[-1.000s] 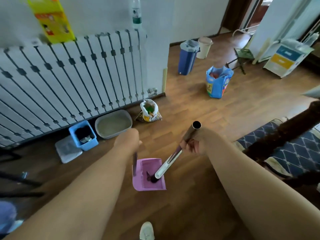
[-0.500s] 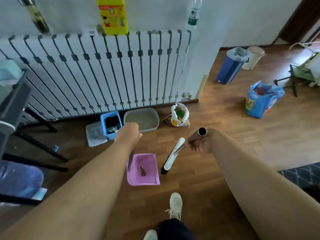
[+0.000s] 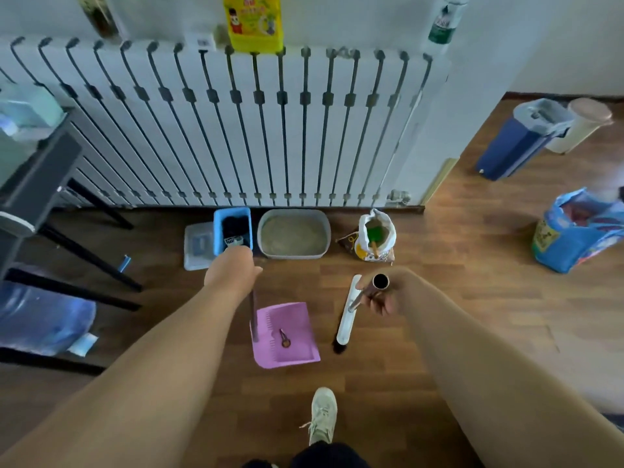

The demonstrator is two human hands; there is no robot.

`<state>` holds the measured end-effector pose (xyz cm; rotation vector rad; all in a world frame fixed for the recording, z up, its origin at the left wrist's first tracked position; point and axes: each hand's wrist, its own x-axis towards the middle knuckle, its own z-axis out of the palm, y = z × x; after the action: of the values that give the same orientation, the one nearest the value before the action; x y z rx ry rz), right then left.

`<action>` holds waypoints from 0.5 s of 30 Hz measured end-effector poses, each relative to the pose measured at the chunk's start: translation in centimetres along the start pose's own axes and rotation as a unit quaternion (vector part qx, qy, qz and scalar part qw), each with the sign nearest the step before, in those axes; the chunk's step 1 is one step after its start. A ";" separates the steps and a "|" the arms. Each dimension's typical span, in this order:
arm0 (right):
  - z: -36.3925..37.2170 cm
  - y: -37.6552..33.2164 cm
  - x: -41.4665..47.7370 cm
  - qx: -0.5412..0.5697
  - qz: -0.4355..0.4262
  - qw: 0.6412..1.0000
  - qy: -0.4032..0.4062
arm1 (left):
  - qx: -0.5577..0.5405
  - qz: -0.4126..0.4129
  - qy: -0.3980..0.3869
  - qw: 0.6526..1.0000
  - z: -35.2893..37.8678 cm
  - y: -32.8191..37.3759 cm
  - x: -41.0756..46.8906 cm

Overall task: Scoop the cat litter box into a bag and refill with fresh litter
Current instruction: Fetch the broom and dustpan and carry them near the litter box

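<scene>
The grey litter box (image 3: 293, 237) sits on the wood floor at the far side, against the foot of the white radiator (image 3: 216, 130), filled with pale litter that looks level. Just to its left stands a small blue bin (image 3: 233, 231) lined with something dark, and to its right, a little apart, an open litter bag (image 3: 375, 238) with a green scoop (image 3: 373, 235) standing in it. The left hand (image 3: 233, 268) is closed around the upright handle of a pink dustpan (image 3: 285, 334), which rests on the floor nearer the person and holds one small dark object. The right hand (image 3: 380, 293) is wrapped around the metal tube of a broom (image 3: 346, 315), whose white head angles down to the floor just right of the dustpan. As a judgement, the box is a rigid plastic tub made heavy by its fill, best left in place or taken by both long rims. The loose grains will spill if tipped fast. The bag looks soft and slumping, so it wants a grip at the rolled mouth plus support underneath when pouring.
</scene>
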<state>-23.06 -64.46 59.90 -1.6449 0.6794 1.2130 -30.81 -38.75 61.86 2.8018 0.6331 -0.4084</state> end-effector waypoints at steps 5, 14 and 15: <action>-1.2 -2.5 3.0 -0.073 -0.016 0.996 0.040 | -0.022 -0.044 -0.008 0.999 1.1 1.2 1.7; -1.7 -3.4 8.4 0.198 0.024 0.980 0.017 | -0.038 -0.086 -0.015 0.995 2.1 0.3 3.1; -1.3 -3.6 8.4 0.237 0.009 0.971 0.013 | -0.042 -0.089 -0.016 0.995 2.1 0.1 3.2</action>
<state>-16.50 -63.45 53.49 -1.2565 0.9210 0.9485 -28.44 -38.26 58.87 2.6644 0.8750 -0.4475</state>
